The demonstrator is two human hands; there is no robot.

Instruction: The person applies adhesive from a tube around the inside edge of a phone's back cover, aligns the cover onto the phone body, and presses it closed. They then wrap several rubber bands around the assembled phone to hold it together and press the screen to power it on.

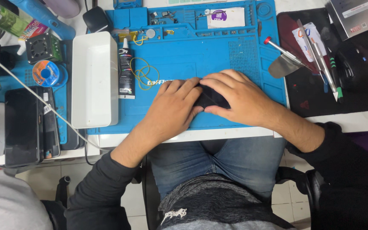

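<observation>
Tray (94, 81) — glue tube (126, 72) — beside hands (205, 102)

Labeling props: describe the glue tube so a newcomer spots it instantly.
Start at the blue work mat and go to its left edge, beside the white rectangular tray. The glue tube lies there lengthwise: black body, white nozzle, next to yellow rubber bands, the only tube there.

Both hands cover most of a small black object (209, 99) on the blue mat (201, 55), so its shape cannot be told. The small parts (162, 17) in the mat's top trays are too tiny to identify. The silver box (354, 17) is cut off by the top edge.
</observation>
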